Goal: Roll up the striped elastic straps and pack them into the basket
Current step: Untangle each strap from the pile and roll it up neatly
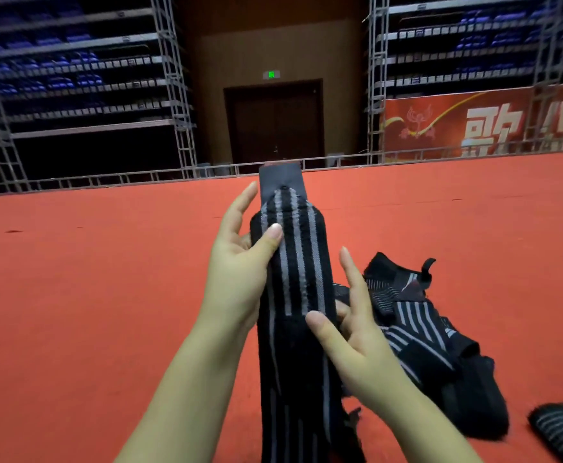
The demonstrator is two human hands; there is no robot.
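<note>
The work looks to be in its early or middle part: the person holds one striped strap [293, 262] upright between both hands above the red floor [106, 279], its grey tab end at the top and its long tail hanging down out of the bottom of the view, so this one is not yet a finished roll. The left hand [240, 272] pinches the strap's left edge, thumb laid across the stripes and fingers behind; the right hand [350, 329] presses its thumb on the lower front with the other fingers spread and partly tucked behind the fabric. A loose heap of straps [433, 332] lies unrolled on the floor just right of the hands, still to be done. By the lower right corner of the view, a striped bundle [560, 429] lies cut off by the edge; whether it is a finished roll cannot be told. No basket is in sight, so nothing can be judged packed.
</note>
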